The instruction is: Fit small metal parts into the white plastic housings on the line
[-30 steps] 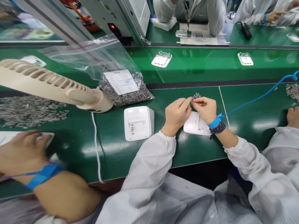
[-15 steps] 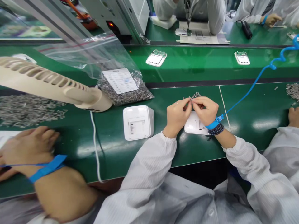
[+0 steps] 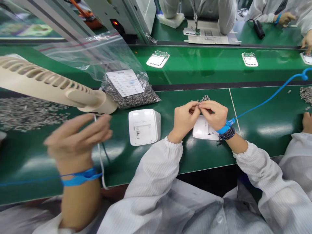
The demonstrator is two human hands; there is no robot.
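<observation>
My left hand (image 3: 186, 118) and my right hand (image 3: 214, 114) meet at the fingertips, both pinching a small silvery metal part (image 3: 198, 104) whose exact kind is too small to tell. Just behind the fingertips lies a little heap of similar metal parts (image 3: 205, 98). Below my hands a white plastic housing (image 3: 201, 127) lies on the green bench, partly covered by my right hand and wrist. A blue wrist strap with a coiled cord and a dark beaded bracelet circle my right wrist. To the left stands another white plastic housing (image 3: 143, 127) with a recess facing up.
A clear bag of metal parts (image 3: 131, 96) and a beige fan-like device (image 3: 97, 102) stand left. A co-worker's hand (image 3: 78, 139) is near its white cable. White covers with circuit boards (image 3: 158, 60) lie on the green conveyor behind. More parts (image 3: 305, 96) are heaped right.
The co-worker's hand at the left has risen and moved right toward the white cable. The covers on the conveyor have shifted left, and another appears at right. My hands have barely moved.
</observation>
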